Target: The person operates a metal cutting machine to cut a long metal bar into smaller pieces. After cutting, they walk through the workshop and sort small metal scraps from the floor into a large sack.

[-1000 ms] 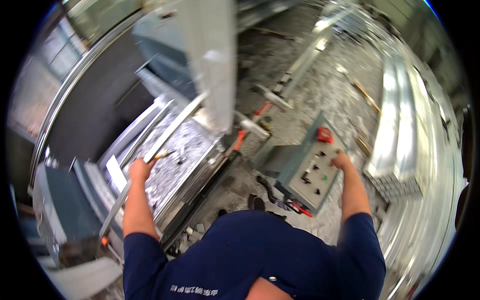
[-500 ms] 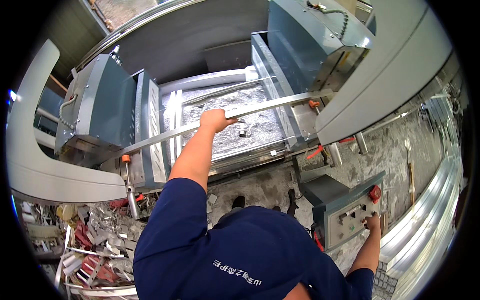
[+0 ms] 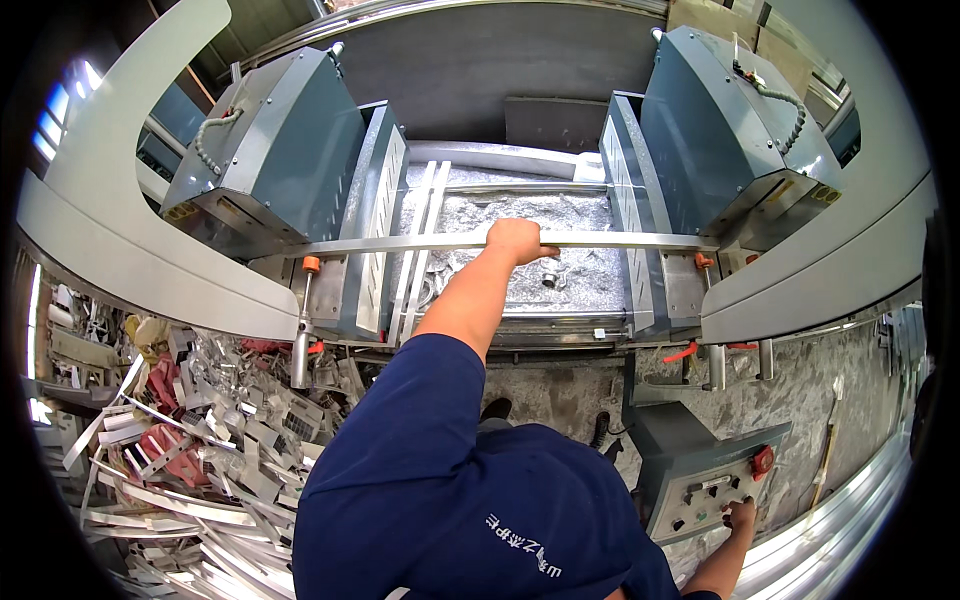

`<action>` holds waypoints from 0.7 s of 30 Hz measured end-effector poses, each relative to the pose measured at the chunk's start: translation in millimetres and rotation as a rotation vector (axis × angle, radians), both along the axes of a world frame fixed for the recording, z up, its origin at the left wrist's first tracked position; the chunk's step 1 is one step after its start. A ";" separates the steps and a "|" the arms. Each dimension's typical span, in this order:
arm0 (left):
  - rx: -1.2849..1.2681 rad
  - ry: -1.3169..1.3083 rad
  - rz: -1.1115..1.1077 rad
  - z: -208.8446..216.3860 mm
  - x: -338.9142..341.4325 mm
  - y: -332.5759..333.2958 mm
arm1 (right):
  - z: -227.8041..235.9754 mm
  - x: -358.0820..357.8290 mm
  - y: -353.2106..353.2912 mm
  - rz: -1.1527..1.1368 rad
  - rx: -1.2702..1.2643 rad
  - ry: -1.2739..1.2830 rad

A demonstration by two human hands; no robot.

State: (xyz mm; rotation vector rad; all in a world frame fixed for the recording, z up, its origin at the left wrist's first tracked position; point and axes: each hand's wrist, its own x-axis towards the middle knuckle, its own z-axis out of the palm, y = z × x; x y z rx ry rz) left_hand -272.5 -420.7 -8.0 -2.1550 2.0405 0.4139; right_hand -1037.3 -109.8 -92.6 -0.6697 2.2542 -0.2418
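Bar point(image 3: 620, 241) now level in your view, ends checkable; left hand point(image 3: 515, 241) clasps its middle; right hand point(image 3: 741, 514), grip unclear, touches control box point(image 3: 708, 500).

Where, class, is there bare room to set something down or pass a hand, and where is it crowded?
Mostly bare floor lies between the machine bed and the shoes, and between the control panel and the right guard. Crowded: the scrap pile at left, the bed's middle, strewn with silvery shavings, and the span of the bar in the left hand.
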 end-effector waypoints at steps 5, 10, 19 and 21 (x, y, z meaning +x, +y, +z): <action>-0.014 -0.009 0.014 -2.2 4.1 3.0 | 11.9 21.6 -8.5 -0.018 0.008 -0.011; -0.047 0.002 -0.016 -12.5 -2.4 -7.7 | 4.1 10.1 8.5 -0.086 -0.049 -0.001; -0.142 0.013 0.001 -15.7 -10.1 -7.0 | 11.0 8.6 2.1 0.149 0.173 0.303; -0.133 -0.023 -0.005 -5.9 -16.1 -2.8 | 15.6 12.4 5.5 0.118 0.154 0.287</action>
